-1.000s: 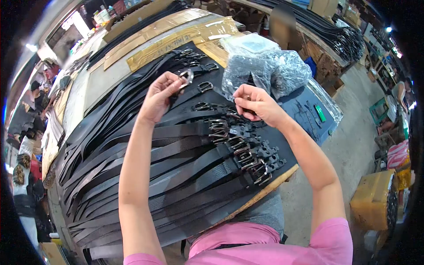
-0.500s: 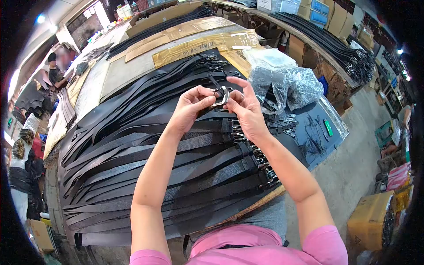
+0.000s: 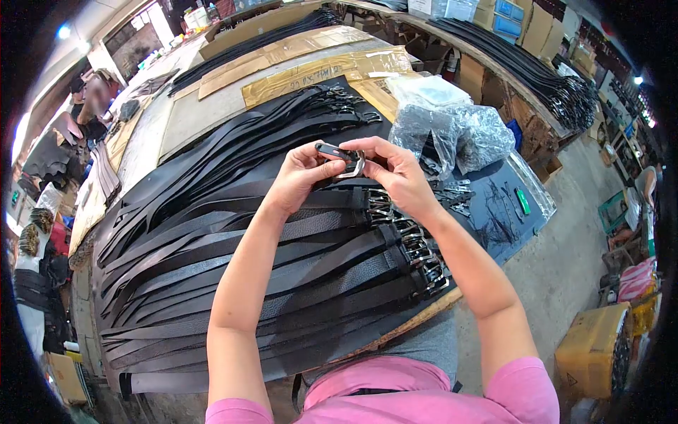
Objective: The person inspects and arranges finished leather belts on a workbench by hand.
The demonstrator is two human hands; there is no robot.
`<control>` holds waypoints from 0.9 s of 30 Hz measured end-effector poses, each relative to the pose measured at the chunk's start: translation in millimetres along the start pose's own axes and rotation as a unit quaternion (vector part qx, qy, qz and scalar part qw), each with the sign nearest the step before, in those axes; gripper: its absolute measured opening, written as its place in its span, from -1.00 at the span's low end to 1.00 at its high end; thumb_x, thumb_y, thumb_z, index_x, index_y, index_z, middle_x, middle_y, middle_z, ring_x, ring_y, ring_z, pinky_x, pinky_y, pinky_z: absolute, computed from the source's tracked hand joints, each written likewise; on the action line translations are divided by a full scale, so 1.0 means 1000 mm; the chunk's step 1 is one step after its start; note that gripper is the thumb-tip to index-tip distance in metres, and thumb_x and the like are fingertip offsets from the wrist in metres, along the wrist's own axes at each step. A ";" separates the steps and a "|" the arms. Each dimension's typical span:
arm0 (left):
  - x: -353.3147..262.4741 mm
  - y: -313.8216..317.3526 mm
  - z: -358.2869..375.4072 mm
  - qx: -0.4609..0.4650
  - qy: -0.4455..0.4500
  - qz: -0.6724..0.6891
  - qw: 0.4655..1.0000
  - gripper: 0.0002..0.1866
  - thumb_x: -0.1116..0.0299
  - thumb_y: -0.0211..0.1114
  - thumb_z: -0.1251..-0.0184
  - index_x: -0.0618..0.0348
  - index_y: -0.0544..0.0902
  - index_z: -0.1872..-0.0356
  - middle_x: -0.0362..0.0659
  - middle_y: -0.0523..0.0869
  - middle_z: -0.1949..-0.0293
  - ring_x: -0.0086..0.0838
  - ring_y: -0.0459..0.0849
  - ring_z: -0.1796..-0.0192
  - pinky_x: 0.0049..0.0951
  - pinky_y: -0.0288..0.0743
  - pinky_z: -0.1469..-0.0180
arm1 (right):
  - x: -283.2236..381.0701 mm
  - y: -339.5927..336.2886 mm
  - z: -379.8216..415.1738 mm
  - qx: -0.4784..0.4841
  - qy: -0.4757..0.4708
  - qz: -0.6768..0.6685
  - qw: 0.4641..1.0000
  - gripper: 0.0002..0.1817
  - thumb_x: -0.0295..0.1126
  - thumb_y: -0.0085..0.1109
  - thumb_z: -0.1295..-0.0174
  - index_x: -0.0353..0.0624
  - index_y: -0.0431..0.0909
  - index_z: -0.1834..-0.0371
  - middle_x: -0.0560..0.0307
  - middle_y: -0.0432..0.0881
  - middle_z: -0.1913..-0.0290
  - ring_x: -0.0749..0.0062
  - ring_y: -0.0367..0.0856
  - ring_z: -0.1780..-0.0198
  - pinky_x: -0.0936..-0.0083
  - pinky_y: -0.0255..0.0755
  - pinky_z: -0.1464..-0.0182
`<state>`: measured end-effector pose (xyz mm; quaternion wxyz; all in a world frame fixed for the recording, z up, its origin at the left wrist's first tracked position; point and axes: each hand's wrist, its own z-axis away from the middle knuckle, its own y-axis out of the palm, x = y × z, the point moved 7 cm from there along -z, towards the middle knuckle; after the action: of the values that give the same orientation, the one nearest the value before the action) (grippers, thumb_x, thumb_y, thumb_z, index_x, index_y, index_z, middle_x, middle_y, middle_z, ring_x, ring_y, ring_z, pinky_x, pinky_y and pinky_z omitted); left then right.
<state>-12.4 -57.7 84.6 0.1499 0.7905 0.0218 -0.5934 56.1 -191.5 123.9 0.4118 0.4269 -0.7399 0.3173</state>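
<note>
Both hands meet over the middle of the table around a silver metal belt buckle (image 3: pixel 360 167). Thumb and fingers of my left hand (image 3: pixel 300 175) pinch a short black strip (image 3: pixel 329 150) beside the buckle; how the two join is partly hidden by the fingers. My right hand (image 3: pixel 402 177) closes on the right side of the buckle, its index finger reaching over the top. Beneath my hands, black leather belts (image 3: pixel 233 247) lie in bundles, with metal buckles (image 3: pixel 420 251) gathered at their right ends. More belts (image 3: pixel 282 116) with buckles lie farther back.
Clear plastic bags (image 3: pixel 452 131) sit right of the belts. A green object (image 3: pixel 522 201) and thin black strips (image 3: pixel 494 226) lie near the table's right edge. Cardboard (image 3: pixel 304 78) covers the far table. A taped carton (image 3: pixel 593 350) stands on the floor. Another person (image 3: pixel 92 113) is at far left.
My right index finger has come down from a raised position onto the piece. The black strip now lies sideways toward my left fingers instead of pointing up, and the buckle has turned.
</note>
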 end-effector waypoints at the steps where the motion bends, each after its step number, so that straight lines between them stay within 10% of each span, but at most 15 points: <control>1: 0.000 0.001 0.000 0.000 -0.005 -0.001 1.000 -0.84 0.48 0.40 -0.15 0.21 0.63 0.25 -0.23 0.69 0.27 -0.62 0.61 0.22 -0.59 0.48 0.10 | 0.000 -0.002 0.001 -0.003 0.012 -0.010 1.000 -0.66 -0.65 -0.01 -0.24 -0.20 0.54 -0.07 0.30 0.59 0.21 0.75 0.44 0.21 0.74 0.34 0.11; 5: -0.012 0.009 -0.001 0.024 0.012 -0.018 0.999 -0.81 0.45 0.38 -0.17 0.22 0.65 0.19 -0.23 0.69 0.23 -0.65 0.61 0.19 -0.61 0.46 0.03 | -0.025 -0.018 0.012 0.112 0.148 0.056 0.981 -0.81 -0.55 0.06 -0.25 -0.26 0.56 0.09 0.39 0.50 0.44 0.80 0.38 0.46 0.76 0.25 0.44; 13: -0.004 0.036 0.000 0.157 -0.131 -0.103 0.973 -0.66 0.38 0.35 -0.21 0.34 0.62 0.02 -0.18 0.72 0.15 -0.62 0.64 0.13 -0.61 0.48 -0.03 | -0.019 -0.022 0.030 0.197 0.198 0.007 0.960 -0.88 -0.41 0.14 -0.29 -0.24 0.53 0.31 0.39 0.49 0.51 0.78 0.40 0.49 0.76 0.25 0.45; 27: 0.006 0.069 -0.011 0.198 -0.223 -0.231 0.926 -0.68 0.19 0.54 -0.01 0.28 0.70 0.47 -0.31 0.60 0.62 -0.72 0.45 0.57 -0.66 0.27 0.51 | -0.029 -0.024 0.050 0.226 0.328 -0.077 0.914 -0.77 -0.23 0.11 -0.33 -0.16 0.53 0.36 0.26 0.56 0.57 0.72 0.40 0.60 0.74 0.23 0.53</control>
<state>14.4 -121.0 96.3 -0.1497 0.6242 0.0514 -0.7651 69.5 -232.1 78.3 0.5471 0.4358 -0.4371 0.5655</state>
